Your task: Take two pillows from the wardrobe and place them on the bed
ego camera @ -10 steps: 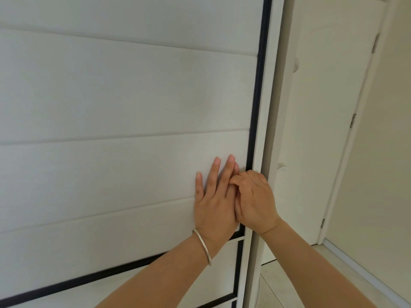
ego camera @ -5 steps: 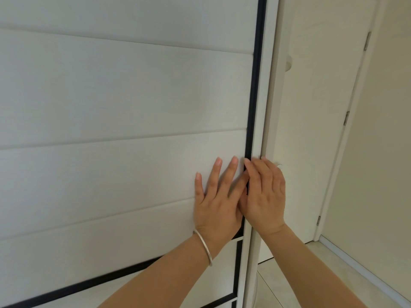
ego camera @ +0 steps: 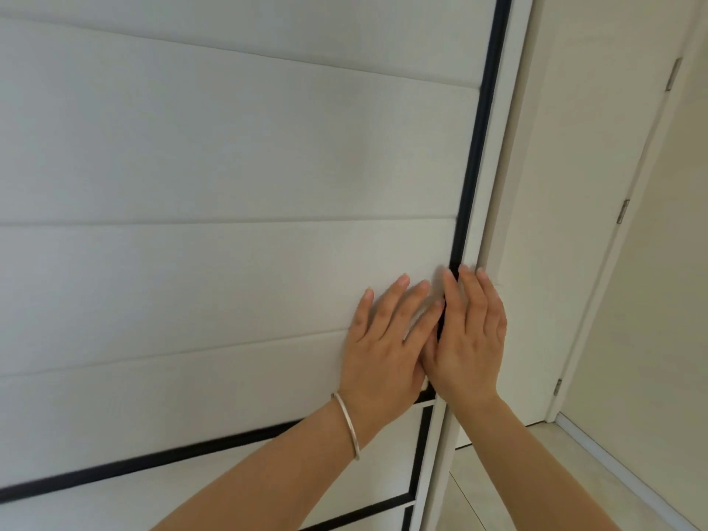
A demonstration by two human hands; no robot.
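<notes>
A white wardrobe door [ego camera: 230,166] with horizontal panels and a black frame strip fills most of the view. My left hand [ego camera: 383,346], with a silver bracelet on the wrist, lies flat on the door near its right edge, fingers spread. My right hand [ego camera: 469,339] lies flat beside it, fingers over the black strip at the door's right edge, touching the left hand. Neither hand holds anything. No pillows and no bed are in view.
Right of the wardrobe stands a white room door [ego camera: 567,224] with hinges on its frame. A cream wall [ego camera: 659,281] runs along the far right. Light floor tiles [ego camera: 536,484] show at the bottom right.
My right hand has unfolded from a curled grip at the door's edge to a flat open palm. The left hand stays flat on the door. The view has shifted slightly.
</notes>
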